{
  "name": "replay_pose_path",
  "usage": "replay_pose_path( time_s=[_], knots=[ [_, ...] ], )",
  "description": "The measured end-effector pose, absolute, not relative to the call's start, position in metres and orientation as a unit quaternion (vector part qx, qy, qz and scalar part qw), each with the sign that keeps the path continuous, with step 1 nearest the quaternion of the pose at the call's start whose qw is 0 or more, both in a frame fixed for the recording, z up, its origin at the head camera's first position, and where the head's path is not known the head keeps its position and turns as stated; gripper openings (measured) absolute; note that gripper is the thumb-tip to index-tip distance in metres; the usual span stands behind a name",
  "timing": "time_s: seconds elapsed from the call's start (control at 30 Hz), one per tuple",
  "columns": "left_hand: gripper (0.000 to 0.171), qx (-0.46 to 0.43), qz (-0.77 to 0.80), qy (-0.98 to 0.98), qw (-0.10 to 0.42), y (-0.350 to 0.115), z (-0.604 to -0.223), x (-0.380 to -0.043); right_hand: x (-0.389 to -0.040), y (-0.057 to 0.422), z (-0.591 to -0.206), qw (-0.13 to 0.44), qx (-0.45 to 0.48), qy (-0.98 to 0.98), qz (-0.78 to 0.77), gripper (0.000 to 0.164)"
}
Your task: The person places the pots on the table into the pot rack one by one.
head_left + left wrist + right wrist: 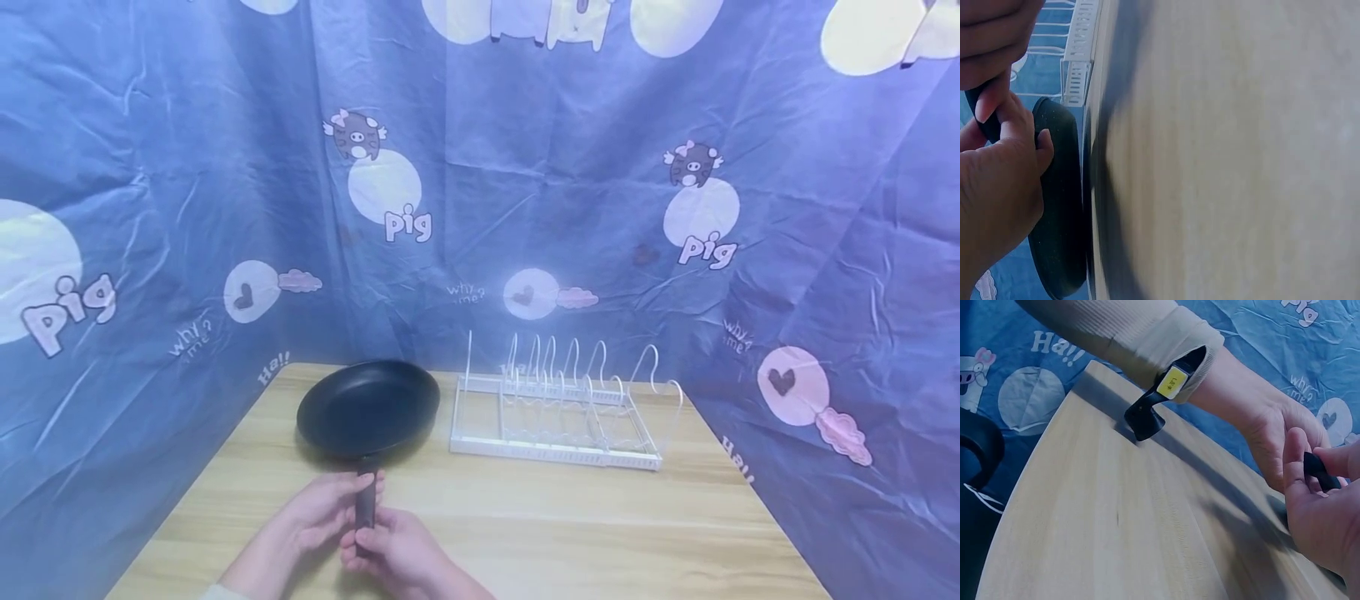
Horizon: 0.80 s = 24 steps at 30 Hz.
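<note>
The dark frying pan [367,408] lies toward the 10 o'clock side of the wooden table [637,533], with its handle [365,500] pointing to 6 o'clock. Both hands are closed on that handle: the left hand [318,512] grasps it just below the pan, thumb across the top, and the right hand [405,546] pinches the near end between thumb and curled fingers. Seen from the left wrist, the pan seems to sit slightly clear of the tabletop, though whether any part touches I cannot tell for sure. At the pan's 3 o'clock, near but apart from it, stands the white wire rack [555,456], and at 12 o'clock behind both hangs the blue printed curtain [525,217].

The likeliest trouble, I judge, is tipping: the pan's weight sits out at 12 o'clock while all the support comes from 6, so a loosened left hand could let the far side drop and knock the wood. If the handle twists between two hands that disagree, the pan could roll to one side. A quick swing toward 3 o'clock could catch the rack, whose thin wires look easy to bend or shove
</note>
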<state>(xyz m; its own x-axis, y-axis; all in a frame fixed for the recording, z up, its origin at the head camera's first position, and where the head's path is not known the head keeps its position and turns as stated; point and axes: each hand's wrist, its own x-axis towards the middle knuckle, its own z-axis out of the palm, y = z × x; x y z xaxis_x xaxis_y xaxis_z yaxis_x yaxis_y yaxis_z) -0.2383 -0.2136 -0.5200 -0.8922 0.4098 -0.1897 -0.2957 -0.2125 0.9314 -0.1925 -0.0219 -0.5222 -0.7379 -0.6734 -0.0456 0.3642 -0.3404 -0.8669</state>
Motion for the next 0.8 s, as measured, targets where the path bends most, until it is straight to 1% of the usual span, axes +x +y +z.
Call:
replay_pose_path(
  time_s=[0.13, 0.33, 0.6, 0.8],
  knots=[
    [0.034, 0.052, 0.783, 0.579, 0.222, -0.210, -0.518, -0.237, -0.195, -0.019, -0.523, 0.325, -0.185, 0.459, -0.806, 0.041],
    [0.025, 0.048, 0.792, 0.570, 0.214, -0.206, -0.518, -0.236, -0.199, -0.015, -0.525, 0.342, -0.203, 0.429, -0.811, 0.042],
    [0.032, 0.065, 0.781, 0.587, 0.205, -0.197, -0.503, -0.232, -0.200, -0.008, -0.521, 0.372, -0.218, 0.377, -0.819, 0.041],
    [0.027, 0.079, 0.778, 0.594, 0.190, -0.192, -0.485, -0.227, -0.199, -0.002, -0.509, 0.390, -0.244, 0.347, -0.817, 0.036]
  ],
)
